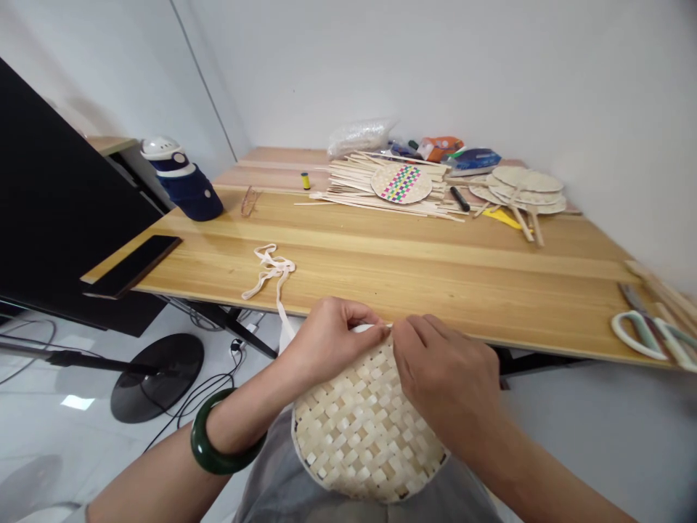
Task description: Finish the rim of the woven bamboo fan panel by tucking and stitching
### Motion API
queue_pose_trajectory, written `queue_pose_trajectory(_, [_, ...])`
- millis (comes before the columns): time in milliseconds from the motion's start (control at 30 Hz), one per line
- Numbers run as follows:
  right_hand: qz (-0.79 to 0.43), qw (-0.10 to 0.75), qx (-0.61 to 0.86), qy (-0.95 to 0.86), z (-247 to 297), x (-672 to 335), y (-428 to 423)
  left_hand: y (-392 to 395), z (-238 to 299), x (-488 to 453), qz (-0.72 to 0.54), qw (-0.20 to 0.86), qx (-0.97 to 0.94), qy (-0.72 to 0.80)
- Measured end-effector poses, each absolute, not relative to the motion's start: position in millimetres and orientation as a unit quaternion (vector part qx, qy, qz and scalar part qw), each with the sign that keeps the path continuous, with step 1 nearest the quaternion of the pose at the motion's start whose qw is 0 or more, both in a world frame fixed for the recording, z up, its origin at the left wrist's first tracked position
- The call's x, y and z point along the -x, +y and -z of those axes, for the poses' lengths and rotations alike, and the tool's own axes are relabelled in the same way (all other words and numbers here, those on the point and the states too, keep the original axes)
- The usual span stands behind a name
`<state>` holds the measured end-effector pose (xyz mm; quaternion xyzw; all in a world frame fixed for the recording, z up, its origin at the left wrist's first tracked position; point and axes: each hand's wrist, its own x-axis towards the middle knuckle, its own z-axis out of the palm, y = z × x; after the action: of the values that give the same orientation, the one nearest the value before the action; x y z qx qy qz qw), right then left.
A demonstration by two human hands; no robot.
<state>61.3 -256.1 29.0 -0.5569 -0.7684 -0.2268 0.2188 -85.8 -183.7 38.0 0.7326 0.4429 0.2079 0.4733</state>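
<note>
A round woven bamboo fan face (pixel 362 432) rests on my lap, below the table's front edge. My left hand (pixel 327 334), with a dark green bangle (pixel 218 447) on its wrist, pinches the fan's upper rim together with a white ribbon (pixel 272 272) that trails up onto the table. My right hand (pixel 446 374) is closed on the same rim from the right, fingertips meeting those of the left hand. Part of the rim is hidden under both hands.
On the wooden table (pixel 435 269): a pile of bamboo strips (pixel 375 192) with a coloured woven disc (pixel 401 182), finished fans (pixel 526 189), scissors (pixel 653 338) at right, a spool (pixel 306 180), glasses (pixel 249 200), a cap (pixel 182 181), a black screen (pixel 54 211).
</note>
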Motion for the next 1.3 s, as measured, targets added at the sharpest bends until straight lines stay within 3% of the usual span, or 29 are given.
queue_pose_trajectory(100, [0.179, 0.218, 0.563, -0.777, -31, -67, -251, -182, -38, 87, -0.208, 0.487, -0.726, 0.437])
queue_pose_trajectory(267, [-0.076, 0.303, 0.558, -0.769, -56, -115, -264, -175, -38, 97, -0.195, 0.531, -0.704, 0.428])
queue_pose_trajectory(433, [0.015, 0.443, 0.66, -0.606, -67, -153, -263, -179, -41, 97, -0.192, 0.543, -0.71, 0.406])
queue_pose_trajectory(500, [-0.089, 0.438, 0.669, -0.594, -64, -150, -255, -183, -44, 95, -0.189, 0.551, -0.713, 0.392])
queue_pose_trajectory(667, [-0.496, 0.317, 0.57, -0.573, -56, -118, -240, -189, -52, 91, -0.162, 0.569, -0.716, 0.37])
queue_pose_trajectory(900, [-0.749, 0.305, 0.445, -0.384, -51, -110, -239, -195, -56, 94, -0.156, 0.556, -0.726, 0.374])
queue_pose_trajectory(1000, [-0.787, 0.271, 0.415, -0.367, -56, -108, -237, -199, -59, 95, -0.152, 0.565, -0.727, 0.36])
queue_pose_trajectory(1067, [-0.773, 0.293, 0.419, -0.375, -54, -105, -232, -200, -60, 95, -0.156, 0.565, -0.728, 0.356])
queue_pose_trajectory(1200, [-0.62, 0.502, 0.48, -0.364, -32, -106, -210, -194, -55, 95, -0.165, 0.571, -0.72, 0.357])
queue_pose_trajectory(1300, [-0.551, 0.579, 0.495, -0.34, -20, -123, -199, -184, -47, 94, -0.172, 0.576, -0.712, 0.363])
